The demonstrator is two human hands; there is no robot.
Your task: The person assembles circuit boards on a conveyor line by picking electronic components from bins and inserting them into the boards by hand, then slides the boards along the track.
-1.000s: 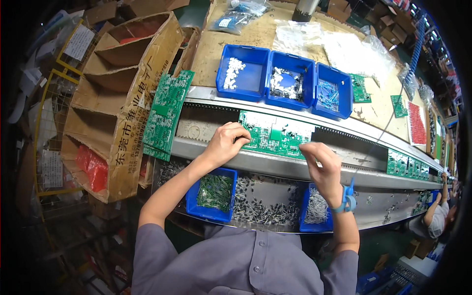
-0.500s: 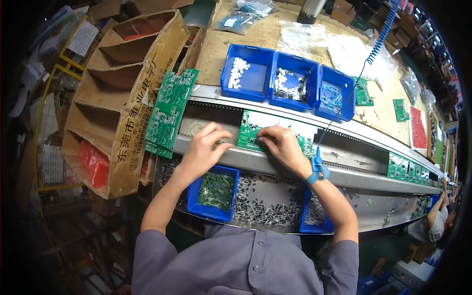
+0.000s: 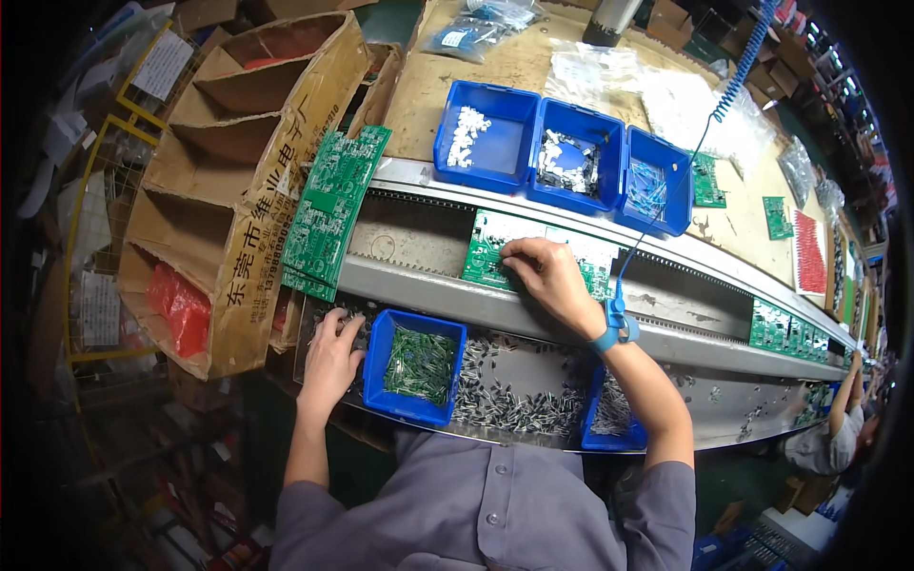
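Observation:
My right hand (image 3: 552,279), with a blue strap (image 3: 616,325) at its wrist, is over a green circuit board (image 3: 486,255) that lies in the metal rail. Its thumb and fingertips are pinched together at the board's surface; whatever they hold is too small to make out. My left hand (image 3: 329,364) reaches down at the tray's left end, fingers apart, among small dark parts (image 3: 358,314). Right beside it stands a blue bin (image 3: 419,366) of green, thin-legged components. Loose black components with pale leads (image 3: 519,404) lie spread to the right of that bin.
Three blue bins (image 3: 490,133) of small parts stand beyond the rail. Stacked green boards (image 3: 333,214) lean by a divided cardboard box (image 3: 257,190) on the left. A coiled blue cord (image 3: 733,90) runs down to my wrist strap. Another person's arm (image 3: 844,390) shows at far right.
My left hand has moved from beside the board, down and left, to the small dark parts at the tray's left end. My right hand stays pinched at the board.

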